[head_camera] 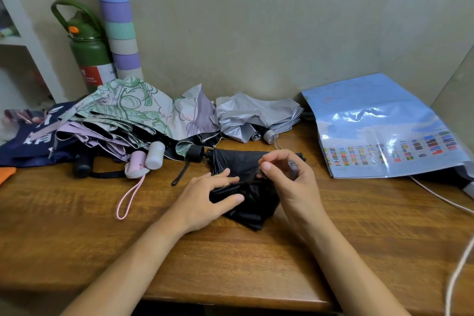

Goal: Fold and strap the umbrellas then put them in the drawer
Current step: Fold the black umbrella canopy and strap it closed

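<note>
A black folding umbrella (238, 161) lies loosely bunched on the wooden desk (102, 226), its black handle (196, 153) pointing left. My left hand (205, 200) holds the lower folds of its cloth between thumb and fingers. My right hand (289, 174) pinches a thin fold or strap of the black cloth above the bundle. Behind it lie a floral green-and-lilac umbrella (133, 113), a lilac one with a pink handle (136, 164), and a silver umbrella (256, 115). No drawer is in view.
A navy umbrella or bag (28, 141) lies at far left. A green bottle (88, 49) and a striped pastel roll (118, 15) stand against the wall. A blue flag chart (379, 126) covers the right side. White cables (456, 272) run along the right edge.
</note>
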{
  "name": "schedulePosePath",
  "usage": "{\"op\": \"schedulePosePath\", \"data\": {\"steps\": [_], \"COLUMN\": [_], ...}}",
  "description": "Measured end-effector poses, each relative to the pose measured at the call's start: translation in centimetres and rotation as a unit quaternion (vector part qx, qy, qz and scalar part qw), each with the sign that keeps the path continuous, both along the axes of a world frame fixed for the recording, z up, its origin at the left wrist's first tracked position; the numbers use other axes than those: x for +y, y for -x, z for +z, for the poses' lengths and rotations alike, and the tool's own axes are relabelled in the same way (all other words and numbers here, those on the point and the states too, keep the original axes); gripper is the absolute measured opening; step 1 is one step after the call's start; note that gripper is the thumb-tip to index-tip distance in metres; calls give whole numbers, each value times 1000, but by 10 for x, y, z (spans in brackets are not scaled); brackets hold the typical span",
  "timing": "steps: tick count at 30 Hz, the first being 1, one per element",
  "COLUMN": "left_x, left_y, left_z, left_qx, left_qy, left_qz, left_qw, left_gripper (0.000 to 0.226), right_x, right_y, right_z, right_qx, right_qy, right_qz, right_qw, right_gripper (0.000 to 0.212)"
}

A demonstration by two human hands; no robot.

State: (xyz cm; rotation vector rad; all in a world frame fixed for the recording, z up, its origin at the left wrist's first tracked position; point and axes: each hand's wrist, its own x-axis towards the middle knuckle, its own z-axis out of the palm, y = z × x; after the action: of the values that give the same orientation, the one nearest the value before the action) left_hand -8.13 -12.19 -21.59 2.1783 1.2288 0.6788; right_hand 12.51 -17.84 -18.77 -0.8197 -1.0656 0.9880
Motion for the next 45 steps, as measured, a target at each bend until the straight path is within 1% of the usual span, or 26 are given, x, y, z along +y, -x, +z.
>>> {"op": "schedulePosePath", "data": {"steps": [2,3,4,5,7,8,10,12,13,15,16,17,18,20,21,23,25,26,27,29,31,33,37,39,42,45], "left_x": [1,1,2,2,2,1,-2,-3,-3,-4,-3,-4,-4,-4,-3,-2,-2,-1,-1,-1,-1,-1,1,2,1,2], "left_y": [0,0,-1,-1,-1,-1,-1,0,1,4,6,7,7,5,4,3,3,4,5,5,3,2,1,2,4,-1], "left_z": [-2,-3,-3,-3,-2,0,3,5,7,8,7,8,7,5,5,3,3,1,0,-2,0,0,0,1,5,14], "left_qx": [-2,-4,-6,-6,1,8,28,36,36,41,53,66,75,56,32,-9,-28,-37,-42,-50,-58,-63,-62,-79,-87,-30], "left_qy": [11,10,9,12,18,24,33,39,43,48,51,54,55,31,21,9,5,9,15,23,27,32,30,41,44,18], "left_qz": [3,3,3,6,10,5,-4,-8,-14,-39,-54,-63,-68,-81,-85,-84,-83,-84,-83,-74,-67,-59,-56,-55,-50,-22], "left_qw": [1000,1000,1000,1000,1000,1000,999,999,998,997,996,994,993,995,996,996,996,996,996,996,996,996,996,994,994,999], "left_gripper": [46,46,45,44,48,53,65,72,75,87,96,102,102,77,65,70,76,73,68,63,66,69,69,71,61,28], "right_x": [4,6,8,10,12,13,14,14,13,8,5,2,0,2,8,25,44,52,60,74,86,94,109,112,107,98], "right_y": [-3,-4,-6,-7,-8,-7,-7,-5,-5,-7,-7,-8,-11,-18,-24,-36,-45,-48,-49,-49,-46,-43,-36,-34,-31,-27], "right_z": [-3,-5,-8,-11,-15,-17,-18,-15,-13,-7,-4,-2,0,4,6,12,21,26,30,39,47,54,57,55,50,41], "right_qx": [1,-31,-93,-180,-358,-415,-467,-466,-454,-407,-380,-349,-316,-269,-279,-368,-470,-511,-553,-632,-685,-704,-716,-722,-717,-722], "right_qy": [22,26,22,6,-58,-92,-127,-145,-147,-137,-131,-126,-119,-90,-73,-31,25,54,85,150,212,249,297,301,279,223], "right_qz": [-15,-43,-86,-134,-212,-228,-235,-233,-228,-209,-198,-187,-177,-190,-215,-263,-245,-213,-169,-54,27,60,97,105,100,73], "right_qw": [1000,998,992,974,907,876,843,841,849,878,894,910,925,940,933,891,848,831,811,758,696,662,624,614,631,650], "right_gripper": [9,8,10,13,20,21,20,19,17,9,10,21,34,50,48,30,17,15,17,41,61,64,65,65,52,39]}}
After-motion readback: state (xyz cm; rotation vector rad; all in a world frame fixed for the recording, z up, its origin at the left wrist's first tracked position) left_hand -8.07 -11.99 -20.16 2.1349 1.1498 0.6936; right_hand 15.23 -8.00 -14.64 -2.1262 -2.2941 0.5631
